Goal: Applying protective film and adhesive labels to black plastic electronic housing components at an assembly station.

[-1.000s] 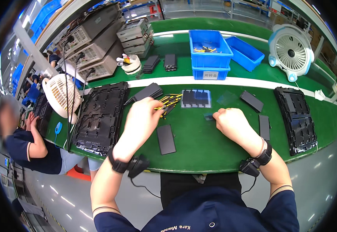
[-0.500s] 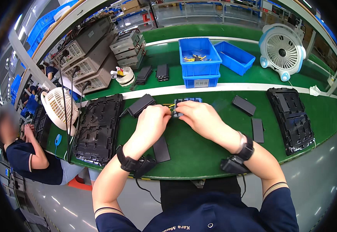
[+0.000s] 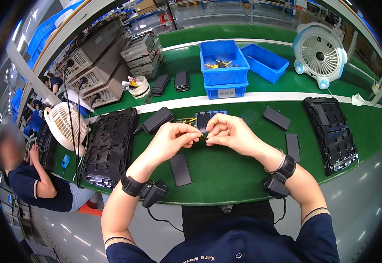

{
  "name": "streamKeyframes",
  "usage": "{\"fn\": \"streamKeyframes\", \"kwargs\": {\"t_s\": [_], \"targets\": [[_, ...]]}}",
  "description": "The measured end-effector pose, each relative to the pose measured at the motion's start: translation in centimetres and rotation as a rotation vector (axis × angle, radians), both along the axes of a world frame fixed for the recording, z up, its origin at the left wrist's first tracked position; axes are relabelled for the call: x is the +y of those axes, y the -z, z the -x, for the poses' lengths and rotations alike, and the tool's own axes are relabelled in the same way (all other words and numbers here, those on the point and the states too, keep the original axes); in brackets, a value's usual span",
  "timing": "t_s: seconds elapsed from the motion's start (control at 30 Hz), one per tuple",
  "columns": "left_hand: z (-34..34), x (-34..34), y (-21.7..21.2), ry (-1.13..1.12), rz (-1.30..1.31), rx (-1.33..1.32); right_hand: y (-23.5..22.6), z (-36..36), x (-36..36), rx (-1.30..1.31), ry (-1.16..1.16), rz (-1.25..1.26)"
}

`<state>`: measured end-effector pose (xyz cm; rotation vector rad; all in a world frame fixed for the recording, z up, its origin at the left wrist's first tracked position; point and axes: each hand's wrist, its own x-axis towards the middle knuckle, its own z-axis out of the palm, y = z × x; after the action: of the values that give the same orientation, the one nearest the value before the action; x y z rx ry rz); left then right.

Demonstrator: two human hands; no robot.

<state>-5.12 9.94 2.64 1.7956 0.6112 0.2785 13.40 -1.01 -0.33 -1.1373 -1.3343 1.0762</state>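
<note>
Between the fingertips of the left hand and the right hand, above the worktop, is a small, thin piece, dark with a touch of yellow. Each hand has thumb and forefinger closed on it, the left at its yellow end, the right at its dark end; such a slight thing seems to call for a pinch rather than a full grip. The right hand's other fingers curl loosely; how tightly either presses cannot be told.

Just beyond the fingertips lies a blue sheet with dark strips on it, partly covered by the right hand. Beside it, past the left hand, is a loose pile of yellow and black strips, probably put there for an easy reach.

Nearer the body than the left hand lies a flat black block; beyond that hand is a stack of blocks. Two more, an angled block and an upright-lying block, are right of the right hand, leaving the middle free for handling.

Well outside the hands are a left tray and a right tray. Farthest ahead stand stacked blue bins, the upper one holding more yellow and black strips.
</note>
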Motion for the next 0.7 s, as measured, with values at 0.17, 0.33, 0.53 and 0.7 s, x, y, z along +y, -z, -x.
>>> {"fn": "streamKeyframes", "kwargs": {"t_s": [0.17, 0.33, 0.53, 0.7], "targets": [[-1.0, -1.3, -1.9, 0.044, -0.377, 0.063, 0.1, -0.8, -0.8, 0.086, -0.001, 0.012], [-2.0, -1.5, -2.7, 0.084, -0.512, 0.094, -0.1, -1.5, -1.1, 0.054, -0.011, 0.006], [-4.1, -1.1, -2.8, 0.156, -0.487, 0.077, 0.1, -2.4, -1.8, 0.067, -0.013, -0.129], [-10.0, 3.3, -3.7, -0.290, -1.192, -0.248, 1.1, -3.8, -1.3, 0.186, 0.264, -0.264]]}}
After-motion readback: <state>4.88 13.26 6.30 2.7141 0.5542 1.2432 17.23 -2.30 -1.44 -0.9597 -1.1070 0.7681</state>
